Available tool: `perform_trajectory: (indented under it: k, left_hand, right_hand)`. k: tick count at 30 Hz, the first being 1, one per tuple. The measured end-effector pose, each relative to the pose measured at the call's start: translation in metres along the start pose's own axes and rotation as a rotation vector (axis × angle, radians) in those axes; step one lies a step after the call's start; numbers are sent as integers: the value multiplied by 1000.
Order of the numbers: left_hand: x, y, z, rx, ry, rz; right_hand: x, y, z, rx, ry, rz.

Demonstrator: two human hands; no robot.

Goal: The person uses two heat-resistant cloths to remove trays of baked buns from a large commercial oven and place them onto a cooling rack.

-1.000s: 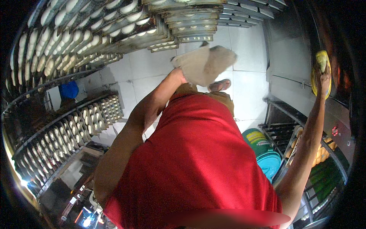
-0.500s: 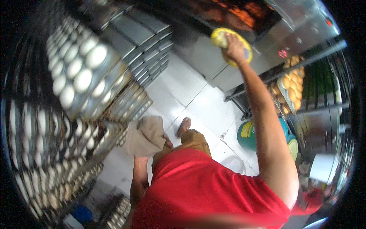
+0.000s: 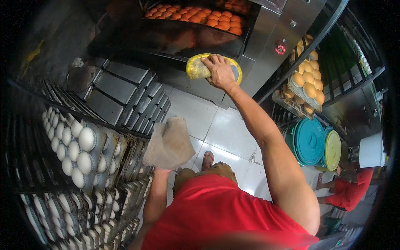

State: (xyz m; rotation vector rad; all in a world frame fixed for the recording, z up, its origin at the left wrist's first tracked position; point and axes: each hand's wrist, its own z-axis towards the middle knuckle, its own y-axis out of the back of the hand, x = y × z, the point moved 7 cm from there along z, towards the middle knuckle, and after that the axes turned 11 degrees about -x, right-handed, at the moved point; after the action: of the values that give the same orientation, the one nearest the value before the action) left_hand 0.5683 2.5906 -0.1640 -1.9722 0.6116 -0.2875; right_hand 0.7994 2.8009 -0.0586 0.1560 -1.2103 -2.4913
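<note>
My right hand (image 3: 221,74) reaches forward, its fingers closed over an oval pad with a yellow rim (image 3: 197,68). The pad is in front of the lower edge of an open oven (image 3: 179,39), where rows of browned buns (image 3: 223,21) glow orange. A thick brown-grey cloth (image 3: 168,143) covers my left hand (image 3: 162,170) at waist height; only the wrist end shows and the fingers are hidden. Close to the left of the cloth are racked trays of pale round dough pieces in paper liners (image 3: 84,162).
Stacked dark metal pans (image 3: 112,98) stand by the oven. On the right, a rack holds golden buns (image 3: 308,85) above lidded tubs, one lid blue (image 3: 310,141), another yellow-green (image 3: 332,151). A person in red (image 3: 354,189) is beyond them near a white bucket (image 3: 372,151). Tiled floor (image 3: 233,125) lies below.
The view has swung, bringing more of the oven and its buns into sight. My right hand still holds the pad, and the cloth on my left hand is raised a little.
</note>
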Motion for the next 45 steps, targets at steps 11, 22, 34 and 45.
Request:
perform_trajectory:
  k: [11, 22, 34, 45]
  left_hand:
    - [-15, -47, 22, 129, -448, 910]
    - [-71, -34, -15, 198, -649, 1041]
    - [-77, 26, -22, 130, -245, 562]
    - [-103, 106, -19, -181, -148, 329]
  right_hand:
    - [2, -6, -5, 13, -31, -36]
    - [8, -8, -6, 12, -62, -132]
    - [10, -24, -7, 78, -214, -169]
    - [2, -23, -8, 116, -254, -134]
